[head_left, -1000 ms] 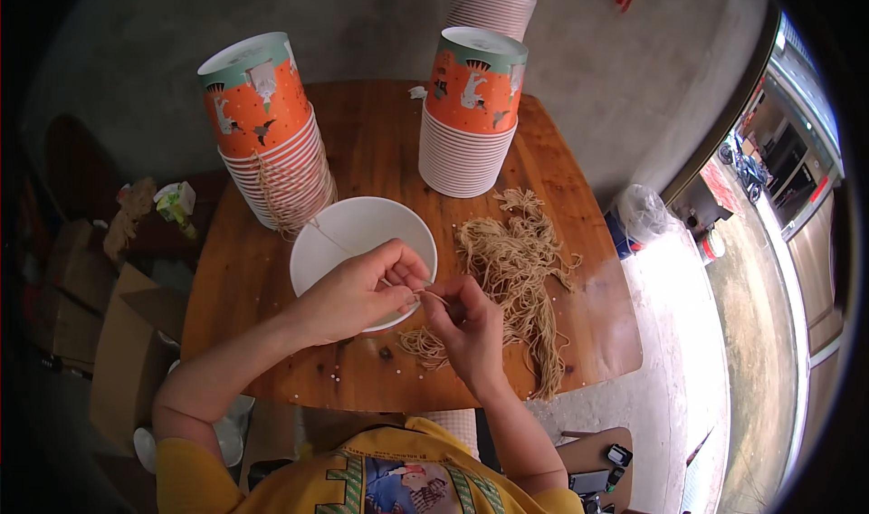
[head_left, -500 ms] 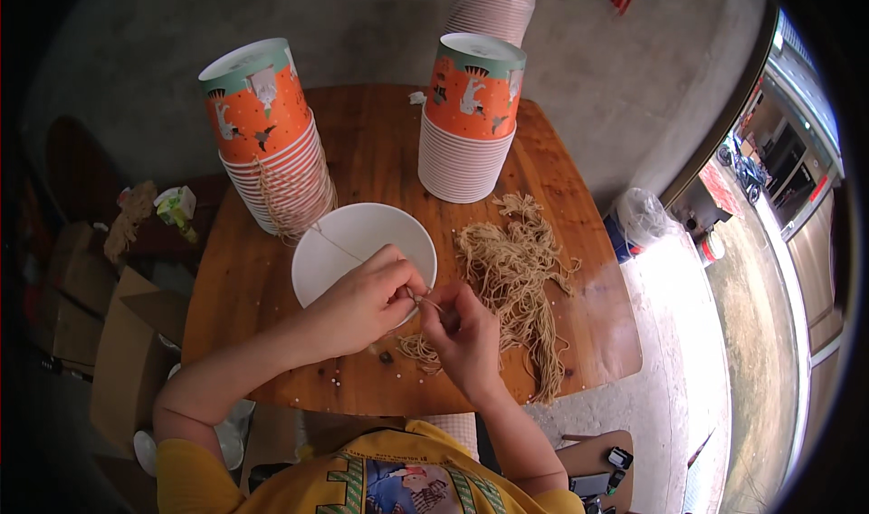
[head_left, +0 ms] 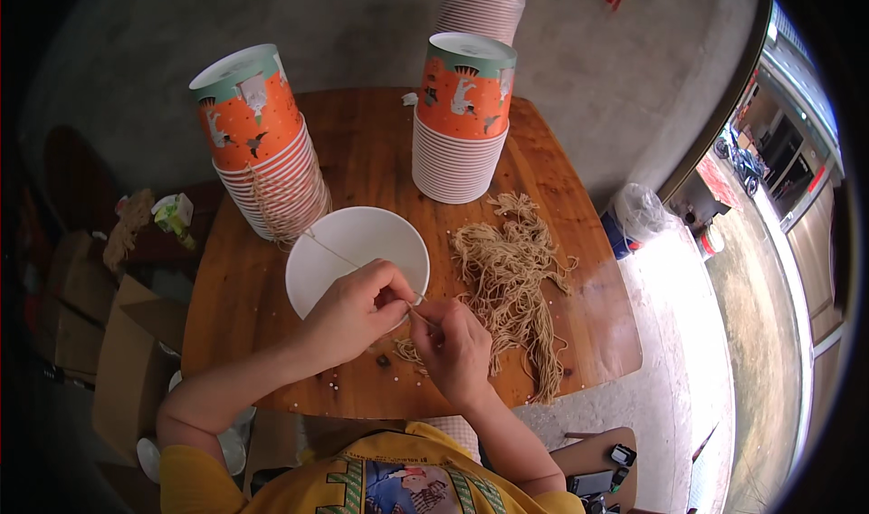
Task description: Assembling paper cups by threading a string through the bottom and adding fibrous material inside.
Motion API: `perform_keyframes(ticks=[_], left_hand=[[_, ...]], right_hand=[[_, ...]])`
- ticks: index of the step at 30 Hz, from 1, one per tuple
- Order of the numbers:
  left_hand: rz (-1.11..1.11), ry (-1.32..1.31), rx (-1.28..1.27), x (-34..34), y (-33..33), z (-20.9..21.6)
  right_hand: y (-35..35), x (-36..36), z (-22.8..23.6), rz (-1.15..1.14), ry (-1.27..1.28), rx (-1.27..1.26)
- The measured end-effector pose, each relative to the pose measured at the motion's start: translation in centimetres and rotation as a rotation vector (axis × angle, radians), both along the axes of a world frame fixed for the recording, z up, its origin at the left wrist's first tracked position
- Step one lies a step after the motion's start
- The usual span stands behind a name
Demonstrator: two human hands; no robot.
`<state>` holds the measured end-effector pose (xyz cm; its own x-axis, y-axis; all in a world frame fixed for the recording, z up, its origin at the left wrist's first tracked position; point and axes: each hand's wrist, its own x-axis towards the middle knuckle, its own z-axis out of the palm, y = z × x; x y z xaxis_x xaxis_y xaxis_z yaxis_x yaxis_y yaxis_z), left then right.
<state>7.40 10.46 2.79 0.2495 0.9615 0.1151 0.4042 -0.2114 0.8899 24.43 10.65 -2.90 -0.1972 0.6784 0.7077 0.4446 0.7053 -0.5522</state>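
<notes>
Here are both hands, close together over the near rim of the white bowl (head_left: 312,279), and it's all in the fingertips: the left hand (head_left: 360,310) pinches a thin string (head_left: 335,251) between thumb and forefinger, and the right hand (head_left: 453,347), fingers curled, pinches it too, just beside the left. That string runs taut across the bowl, up and left to the looped strands (head_left: 294,206) draped down the side of the left tub stack (head_left: 262,138). On top there, an upside-down orange tub with a green band! Its match, the right tub stack (head_left: 463,120), stands farther back on the wooden table (head_left: 588,333), and behind it rises a tall pale stack (head_left: 480,7). Over to the right of the bowl, a tangled heap of tan yarn (head_left: 507,270) sprawls toward the near edge, with small white specks (head_left: 335,386) scattered across the wood.
</notes>
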Motion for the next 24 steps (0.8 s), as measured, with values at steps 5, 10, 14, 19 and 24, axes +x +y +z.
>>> perform_keyframes(ticks=[5,10,14,19,24], left_hand=[[-0.015,-0.05,-0.077,0.0,0.1,0.3],[-0.034,-0.079,-0.023,0.2,0.2,0.3],[-0.047,-0.069,0.004,0.2,0.2,0.1],[-0.071,-0.075,0.094,0.0,0.6,-0.5],[-0.067,-0.11,0.01,0.1,0.8,-0.4]], right_hand=[[-0.2,-0.2,-0.1,0.03,0.104,-0.132],[-0.5,-0.4,0.3,0.16,0.44,-0.571],[-0.1,-0.5,-0.5,0.249,0.642,-0.691],[-0.2,-0.4,-0.3,0.119,0.474,-0.566],[0.6,0.0,-0.1,-0.075,0.044,0.05]])
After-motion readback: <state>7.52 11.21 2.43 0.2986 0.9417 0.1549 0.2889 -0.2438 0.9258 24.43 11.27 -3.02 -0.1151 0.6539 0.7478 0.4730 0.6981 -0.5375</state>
